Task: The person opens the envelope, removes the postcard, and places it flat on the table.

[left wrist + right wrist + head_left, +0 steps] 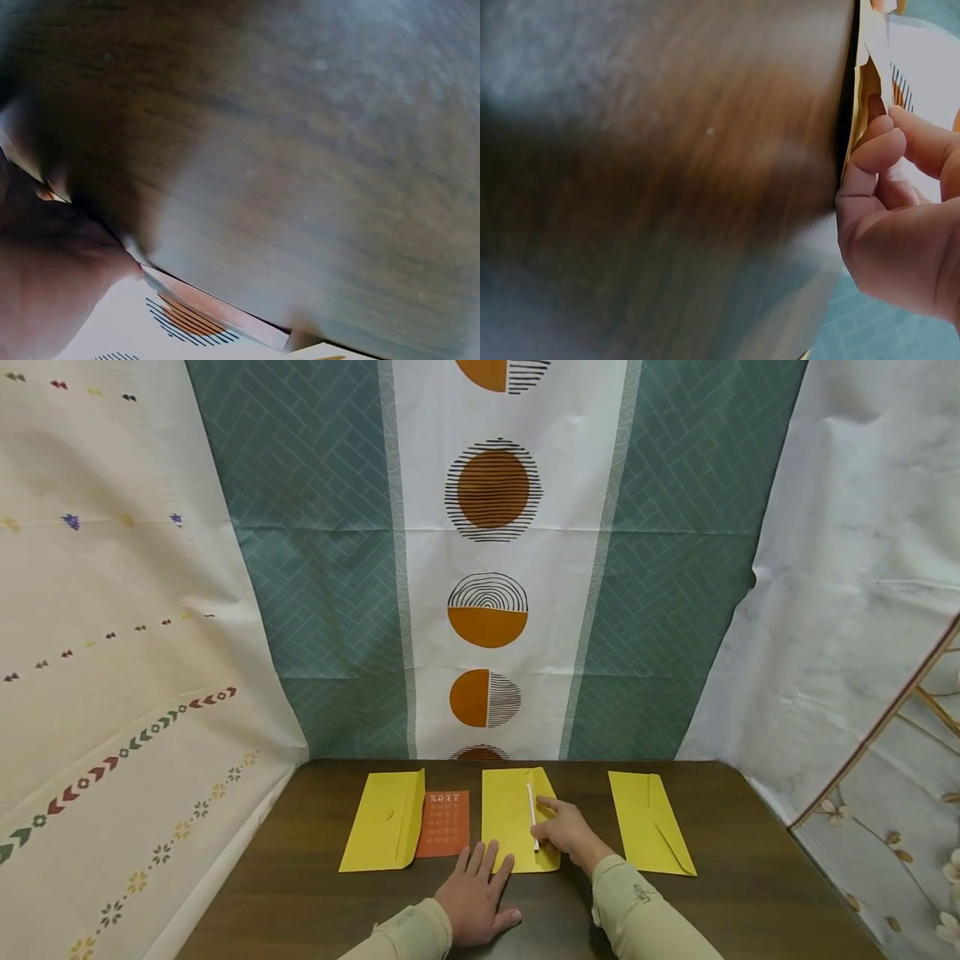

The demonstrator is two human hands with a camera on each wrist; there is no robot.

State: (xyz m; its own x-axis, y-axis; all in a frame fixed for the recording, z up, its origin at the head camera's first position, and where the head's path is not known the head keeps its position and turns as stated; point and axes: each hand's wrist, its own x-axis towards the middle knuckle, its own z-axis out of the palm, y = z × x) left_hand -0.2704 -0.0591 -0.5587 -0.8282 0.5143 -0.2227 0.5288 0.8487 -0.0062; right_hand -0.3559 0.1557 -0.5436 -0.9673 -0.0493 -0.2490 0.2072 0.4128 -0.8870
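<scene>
A yellow envelope (506,827) lies at the middle of the table, its flap side to the right. A narrow white strip, apparently the edge of a white card (532,810), shows along that side. My right hand (567,832) pinches at this strip with thumb and forefinger over the flap. In the right wrist view, the fingers of the right hand (900,195) are bent at the yellow paper's edge. My left hand (476,902) lies spread, fingertips by the envelope's lower left corner and the orange card (446,823). The left thumb shows in the left wrist view.
Another yellow envelope (382,821) lies at the left, beside the orange card with pale writing. A third yellow envelope (652,822) lies to the right of my right hand. The brown wooden table (300,893) ends at a patterned cloth backdrop (337,610).
</scene>
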